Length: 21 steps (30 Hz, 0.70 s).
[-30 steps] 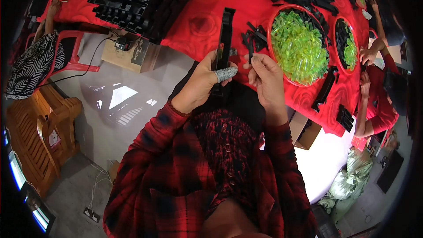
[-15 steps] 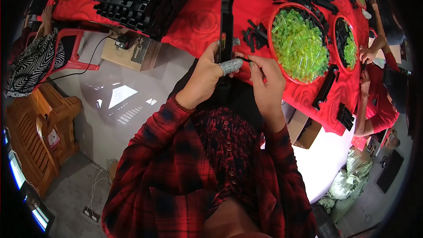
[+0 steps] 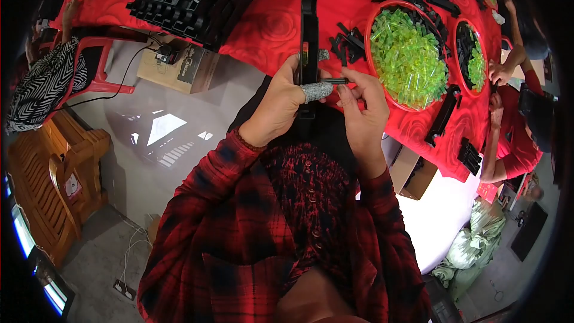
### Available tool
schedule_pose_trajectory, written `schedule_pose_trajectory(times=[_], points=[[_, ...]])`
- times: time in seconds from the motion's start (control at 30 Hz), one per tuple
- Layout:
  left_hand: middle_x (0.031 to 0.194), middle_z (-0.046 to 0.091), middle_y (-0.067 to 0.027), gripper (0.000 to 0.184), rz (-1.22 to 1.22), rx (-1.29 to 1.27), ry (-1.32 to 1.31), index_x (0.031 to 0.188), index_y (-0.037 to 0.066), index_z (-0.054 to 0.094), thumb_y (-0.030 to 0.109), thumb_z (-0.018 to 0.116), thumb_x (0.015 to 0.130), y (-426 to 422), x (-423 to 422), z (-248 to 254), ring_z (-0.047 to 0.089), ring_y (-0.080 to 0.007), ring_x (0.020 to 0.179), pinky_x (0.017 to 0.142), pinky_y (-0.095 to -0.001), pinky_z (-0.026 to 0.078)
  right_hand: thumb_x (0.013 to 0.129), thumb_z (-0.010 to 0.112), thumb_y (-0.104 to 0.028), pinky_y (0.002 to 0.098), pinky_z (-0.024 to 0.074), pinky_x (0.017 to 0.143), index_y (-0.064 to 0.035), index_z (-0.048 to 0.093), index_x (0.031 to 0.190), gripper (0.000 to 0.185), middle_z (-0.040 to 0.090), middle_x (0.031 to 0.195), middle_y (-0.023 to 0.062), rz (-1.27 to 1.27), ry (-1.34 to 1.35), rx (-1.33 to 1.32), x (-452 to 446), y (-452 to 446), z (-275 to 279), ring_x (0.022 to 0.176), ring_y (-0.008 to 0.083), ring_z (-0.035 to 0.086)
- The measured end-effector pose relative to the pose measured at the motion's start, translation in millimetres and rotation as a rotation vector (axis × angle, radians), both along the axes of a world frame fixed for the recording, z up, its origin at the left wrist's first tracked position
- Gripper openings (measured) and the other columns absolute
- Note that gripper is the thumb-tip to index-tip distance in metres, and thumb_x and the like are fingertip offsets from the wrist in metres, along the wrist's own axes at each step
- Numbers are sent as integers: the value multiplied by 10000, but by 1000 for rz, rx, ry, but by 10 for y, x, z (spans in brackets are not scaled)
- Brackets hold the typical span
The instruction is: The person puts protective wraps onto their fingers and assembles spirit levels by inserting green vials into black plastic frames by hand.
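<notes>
My left hand (image 3: 272, 104) is closed around a long black plastic part (image 3: 308, 21), held upright above my lap at the table's edge. A small red and yellow patch shows on the part beside my fingers. Grey wrapping (image 3: 317, 91) covers my left thumb, and a grey-wrapped fingertip shows beyond the part. Between the thumb and fingers of my right hand (image 3: 366, 110) is a thin black strip (image 3: 339, 81), pointing left at the long part. Whether the strip's far end touches the part is hidden by my left thumb.
A red basin (image 3: 369, 63) of short yellow-green tubes and black pieces stands on the red tablecloth (image 3: 272, 30). Loose black strips (image 3: 348, 46) lie beside it. Black parts are stacked (image 3: 179, 6) at back left. A person in red (image 3: 514, 119) works at right, near a second basin (image 3: 459, 54).
My right hand has moved slightly, its fingers less curled, and more of the thin black strip shows. My left hand still holds the long part in nearly the same place.
</notes>
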State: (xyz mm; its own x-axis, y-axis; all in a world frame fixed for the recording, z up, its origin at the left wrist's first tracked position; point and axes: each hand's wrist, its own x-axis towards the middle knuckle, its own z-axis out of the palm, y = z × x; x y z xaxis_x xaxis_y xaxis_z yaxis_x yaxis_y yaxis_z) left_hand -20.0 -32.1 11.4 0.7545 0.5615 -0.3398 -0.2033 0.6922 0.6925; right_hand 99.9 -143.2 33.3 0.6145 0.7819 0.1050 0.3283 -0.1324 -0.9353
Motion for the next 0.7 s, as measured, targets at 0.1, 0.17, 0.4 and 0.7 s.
schedule_pose_trajectory(times=[0.1,0.17,0.4,0.7], points=[[1053,644,-61,533,9,3,-21,1320,24,497,-9,729,840,-5,1,4,631,-120,824,746,-247,526,901,642,47,227,515,671,7,579,1259,365,627,1062,93,-44,186,25,-24,-2,-3,736,75,583],[1050,642,-63,536,10,7,-19,1321,21,495,-11,728,840,-9,6,2,631,-121,826,745,-246,526,901,644,44,227,516,671,13,555,1284,395,625,1074,97,-42,208,27,-12,-18,-19,727,76,583],[1049,643,-61,560,6,15,-15,1332,24,489,-15,735,830,-23,18,-7,640,-123,840,746,-247,535,918,631,36,230,516,665,17,617,1192,276,611,1037,71,25,111,24,33,-67,-68,722,82,590],[1055,651,-71,556,10,44,6,1328,26,503,-26,736,825,-22,13,-26,646,-141,848,763,-258,536,971,627,-97,215,483,627,26,640,1094,174,663,908,48,-94,431,28,32,-82,-81,685,75,583]])
